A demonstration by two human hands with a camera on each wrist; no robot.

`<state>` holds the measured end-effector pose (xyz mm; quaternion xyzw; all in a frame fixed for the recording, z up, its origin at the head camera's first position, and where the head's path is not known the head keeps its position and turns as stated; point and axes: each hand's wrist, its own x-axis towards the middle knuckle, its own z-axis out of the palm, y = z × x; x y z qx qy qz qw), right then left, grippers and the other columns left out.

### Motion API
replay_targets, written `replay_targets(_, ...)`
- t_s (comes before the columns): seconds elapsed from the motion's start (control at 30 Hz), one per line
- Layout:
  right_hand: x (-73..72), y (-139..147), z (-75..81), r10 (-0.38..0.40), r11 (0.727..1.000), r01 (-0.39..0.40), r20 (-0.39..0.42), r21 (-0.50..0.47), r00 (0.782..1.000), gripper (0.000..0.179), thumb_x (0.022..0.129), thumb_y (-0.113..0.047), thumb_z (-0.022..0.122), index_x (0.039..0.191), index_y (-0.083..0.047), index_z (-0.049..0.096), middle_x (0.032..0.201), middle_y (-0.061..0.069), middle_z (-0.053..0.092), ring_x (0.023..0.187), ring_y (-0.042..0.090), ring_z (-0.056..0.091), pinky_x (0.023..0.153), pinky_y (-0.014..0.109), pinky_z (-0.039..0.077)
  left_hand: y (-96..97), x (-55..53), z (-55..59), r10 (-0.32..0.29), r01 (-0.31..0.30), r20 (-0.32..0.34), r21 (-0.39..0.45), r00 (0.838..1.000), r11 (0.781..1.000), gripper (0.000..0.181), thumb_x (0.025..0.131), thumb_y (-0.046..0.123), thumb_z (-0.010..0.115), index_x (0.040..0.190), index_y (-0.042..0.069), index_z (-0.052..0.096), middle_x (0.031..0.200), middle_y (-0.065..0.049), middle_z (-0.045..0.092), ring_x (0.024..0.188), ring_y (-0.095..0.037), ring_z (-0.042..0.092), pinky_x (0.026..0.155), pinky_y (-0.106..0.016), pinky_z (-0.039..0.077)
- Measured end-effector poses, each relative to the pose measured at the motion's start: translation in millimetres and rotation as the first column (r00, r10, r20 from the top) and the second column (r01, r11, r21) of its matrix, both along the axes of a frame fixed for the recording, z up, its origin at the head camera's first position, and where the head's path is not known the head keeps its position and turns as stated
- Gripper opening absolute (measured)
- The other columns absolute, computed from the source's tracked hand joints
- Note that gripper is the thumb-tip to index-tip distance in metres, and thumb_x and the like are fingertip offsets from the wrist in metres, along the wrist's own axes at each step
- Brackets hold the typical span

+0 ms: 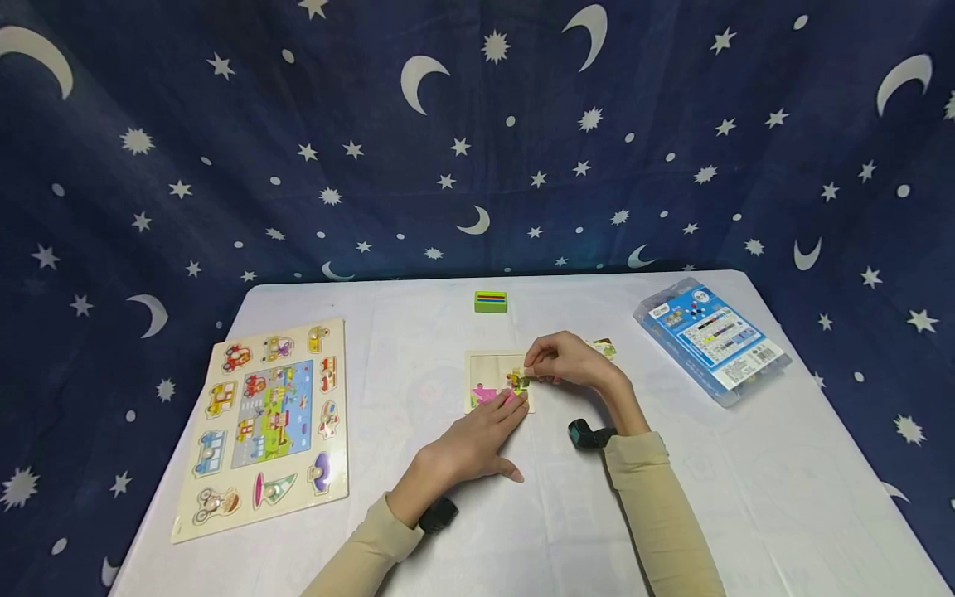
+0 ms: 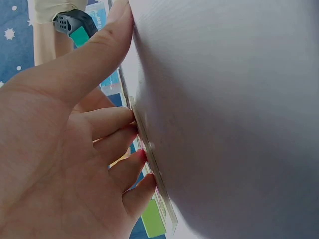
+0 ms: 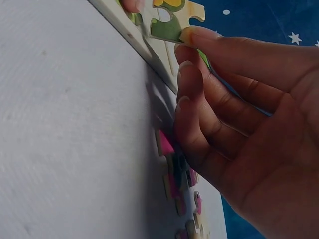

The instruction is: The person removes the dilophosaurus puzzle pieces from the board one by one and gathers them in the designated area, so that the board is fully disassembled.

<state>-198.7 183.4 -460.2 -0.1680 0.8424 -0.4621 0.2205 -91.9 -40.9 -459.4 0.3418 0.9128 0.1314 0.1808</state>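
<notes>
The right hand (image 1: 573, 361) pinches a green-and-yellow puzzle piece (image 3: 168, 31) above the wooden tray (image 1: 488, 369), the left hand (image 1: 477, 439) resting outstretched fingers at its near edge!

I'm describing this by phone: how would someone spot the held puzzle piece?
Find the wooden tray on the white table. By its right edge, the right hand pinches the puzzle piece: green and yellow, raised, unlike the pink pieces lying nearby.

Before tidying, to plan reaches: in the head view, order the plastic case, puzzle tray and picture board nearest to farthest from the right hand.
1. Puzzle tray, just left of the right hand.
2. Plastic case, to its right.
3. Picture board, far left.
</notes>
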Motion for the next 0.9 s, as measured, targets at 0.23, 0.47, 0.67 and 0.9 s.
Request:
replay_targets(0.23, -0.2, 7.8, 6.9, -0.048, 0.999, 0.048, -0.009, -0.003, 0.999, 0.012, 0.091, -0.006, 0.072, 0.100, -0.001, 0.074, 0.085, 0.007, 0.072, 0.072, 0.019, 0.060, 0.062, 0.030, 0.050, -0.6, 0.6, 0.8, -0.003, 0.003, -0.003, 0.016, 1.000, 1.000, 0.102, 0.083, 0.048, 0.083, 0.162, 0.008, 0.032, 0.171, -0.004, 0.025, 0.159, -0.026, 0.020, 0.127, -0.041, 0.026)
replay_targets(0.47, -0.9, 22.6, 11.8, -0.103, 0.995, 0.103, -0.007, -0.014, 0.995, 0.017, 0.095, -0.016, 0.073, 0.105, -0.003, 0.076, 0.092, 0.009, 0.075, 0.081, 0.023, 0.067, 0.071, 0.034, 0.054, -2.1, 0.0, 1.0, -0.001, 0.000, 0.013, 0.045, 1.000, 0.999, 0.101, 0.083, 0.046, 0.083, 0.162, 0.008, 0.033, 0.172, -0.003, 0.024, 0.159, -0.026, 0.019, 0.127, -0.043, 0.025)
replay_targets(0.67, -1.8, 43.4, 11.5, -0.166, 0.986, 0.164, -0.033, -0.035, 0.986, 0.020, 0.096, -0.020, 0.074, 0.105, -0.003, 0.077, 0.091, 0.012, 0.075, 0.076, 0.025, 0.066, 0.068, 0.035, 0.056, -2.2, -0.6, 0.2, -0.002, 0.001, 0.015, 0.054, 1.000, 0.999, 0.100, 0.083, 0.045, 0.083, 0.162, 0.008, 0.033, 0.172, -0.004, 0.024, 0.159, -0.027, 0.019, 0.127, -0.044, 0.027)
replay_targets(0.9, 0.3, 72.8, 13.3, -0.237, 0.970, 0.234, -0.046, -0.058, 0.970, 0.025, 0.097, -0.020, 0.072, 0.110, 0.000, 0.076, 0.096, 0.014, 0.076, 0.078, 0.022, 0.069, 0.076, 0.037, 0.058, -2.6, 0.1, 0.4, -0.006, 0.006, 0.008, 0.066, 1.000, 0.998, 0.101, 0.083, 0.044, 0.084, 0.161, 0.006, 0.034, 0.171, -0.006, 0.026, 0.159, -0.029, 0.020, 0.127, -0.045, 0.026)
